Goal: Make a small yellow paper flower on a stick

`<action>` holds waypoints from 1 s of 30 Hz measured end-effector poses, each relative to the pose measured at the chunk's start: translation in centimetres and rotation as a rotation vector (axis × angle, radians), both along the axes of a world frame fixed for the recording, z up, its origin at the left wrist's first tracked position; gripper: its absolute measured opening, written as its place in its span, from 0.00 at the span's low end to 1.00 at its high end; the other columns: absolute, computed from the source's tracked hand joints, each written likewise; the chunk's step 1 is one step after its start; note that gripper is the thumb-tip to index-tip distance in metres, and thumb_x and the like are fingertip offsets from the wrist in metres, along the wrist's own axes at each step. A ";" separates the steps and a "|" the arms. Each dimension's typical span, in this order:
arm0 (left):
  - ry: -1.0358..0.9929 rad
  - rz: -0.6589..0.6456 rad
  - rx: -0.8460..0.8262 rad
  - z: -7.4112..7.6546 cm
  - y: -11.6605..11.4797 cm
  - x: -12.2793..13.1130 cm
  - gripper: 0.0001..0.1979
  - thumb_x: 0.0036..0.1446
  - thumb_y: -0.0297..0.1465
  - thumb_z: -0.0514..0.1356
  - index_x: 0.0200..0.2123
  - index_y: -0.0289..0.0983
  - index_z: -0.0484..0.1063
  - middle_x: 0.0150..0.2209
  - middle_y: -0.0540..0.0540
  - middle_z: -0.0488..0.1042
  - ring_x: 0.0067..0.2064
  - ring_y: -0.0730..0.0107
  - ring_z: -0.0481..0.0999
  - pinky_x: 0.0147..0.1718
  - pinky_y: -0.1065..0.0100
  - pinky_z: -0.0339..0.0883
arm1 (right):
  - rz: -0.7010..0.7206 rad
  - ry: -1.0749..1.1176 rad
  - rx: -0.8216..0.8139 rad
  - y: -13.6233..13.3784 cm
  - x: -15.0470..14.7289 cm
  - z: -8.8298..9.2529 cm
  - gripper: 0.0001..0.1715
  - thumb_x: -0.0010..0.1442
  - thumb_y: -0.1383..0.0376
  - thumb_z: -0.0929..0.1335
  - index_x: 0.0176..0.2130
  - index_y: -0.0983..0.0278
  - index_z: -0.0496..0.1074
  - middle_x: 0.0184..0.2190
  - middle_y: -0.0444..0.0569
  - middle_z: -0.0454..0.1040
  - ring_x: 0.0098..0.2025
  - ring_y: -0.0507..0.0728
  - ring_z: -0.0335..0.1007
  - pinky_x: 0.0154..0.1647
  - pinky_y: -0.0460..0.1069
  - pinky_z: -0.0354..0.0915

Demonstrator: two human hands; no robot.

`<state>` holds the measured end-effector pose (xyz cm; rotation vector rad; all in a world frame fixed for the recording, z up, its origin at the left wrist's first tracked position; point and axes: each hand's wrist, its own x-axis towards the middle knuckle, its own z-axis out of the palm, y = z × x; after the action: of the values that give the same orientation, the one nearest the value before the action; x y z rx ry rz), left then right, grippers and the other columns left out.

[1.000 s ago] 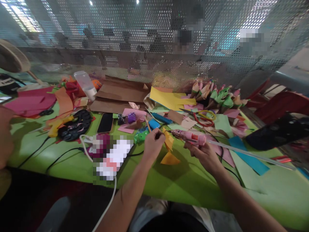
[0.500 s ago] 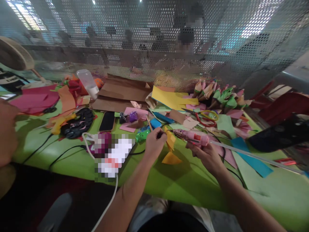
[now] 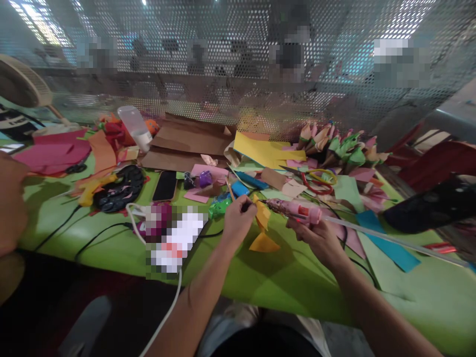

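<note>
My right hand (image 3: 316, 240) is wrapped round a pink hot glue gun (image 3: 293, 210), with a long clear glue stick (image 3: 372, 230) running out of its back to the right. The gun's nozzle points left, at the upper part of a yellow paper piece (image 3: 263, 214); I cannot tell whether it touches. Closed in a pinch, my left hand (image 3: 240, 218) holds the edge of this yellow paper. A thin tan stick (image 3: 229, 187) rises behind the left fingers; whether they grip it is unclear. An orange-yellow paper piece (image 3: 265, 243) sits just below, over the green table.
Scissors (image 3: 312, 181), blue wrapped bundles (image 3: 240, 187) and a green one (image 3: 219, 206) lie beyond the hands. A phone (image 3: 165, 186), a power strip (image 3: 154, 223) and a black tray (image 3: 122, 191) are leftward. Paper flowers (image 3: 342, 141) stand at the back right. Another person's arm (image 3: 13, 203) is at far left.
</note>
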<state>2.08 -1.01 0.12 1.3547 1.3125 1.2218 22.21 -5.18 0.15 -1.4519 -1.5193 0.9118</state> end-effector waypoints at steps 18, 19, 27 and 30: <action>0.182 -0.015 0.055 0.1 -0.3 0.1 0.09 0.51 0.28 0.56 0.20 0.39 0.61 0.20 0.55 0.60 0.26 0.74 0.60 0.28 0.69 0.50 | -0.023 0.029 0.013 0.0 0.1 -0.2 0.26 0.55 0.44 0.70 0.25 0.63 0.70 0.19 0.45 0.65 0.23 0.52 0.58 0.22 0.47 0.56; 0.189 -0.018 0.053 0.1 -0.2 0.1 0.09 0.51 0.28 0.56 0.21 0.38 0.61 0.20 0.55 0.60 0.26 0.74 0.60 0.28 0.69 0.50 | -0.020 0.036 0.010 0.0 0.1 -0.2 0.26 0.54 0.43 0.70 0.25 0.63 0.69 0.19 0.45 0.65 0.23 0.52 0.58 0.22 0.47 0.56; 0.115 -0.008 0.059 0.2 -0.3 0.0 0.09 0.51 0.29 0.55 0.21 0.39 0.60 0.20 0.56 0.58 0.26 0.74 0.58 0.28 0.69 0.50 | -0.003 0.024 -0.010 0.0 0.0 0.0 0.26 0.54 0.44 0.71 0.28 0.64 0.72 0.20 0.43 0.63 0.23 0.51 0.55 0.23 0.47 0.53; 0.046 -0.003 0.041 0.3 -0.3 -0.1 0.08 0.50 0.30 0.55 0.21 0.39 0.59 0.20 0.56 0.57 0.25 0.75 0.56 0.27 0.70 0.50 | 0.009 0.019 -0.005 -0.1 0.0 0.1 0.26 0.54 0.44 0.70 0.29 0.65 0.73 0.20 0.44 0.63 0.24 0.52 0.55 0.23 0.47 0.53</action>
<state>1.95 -1.30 0.38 1.4210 1.3236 1.2275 22.19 -5.26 0.23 -1.4374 -1.5113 0.9332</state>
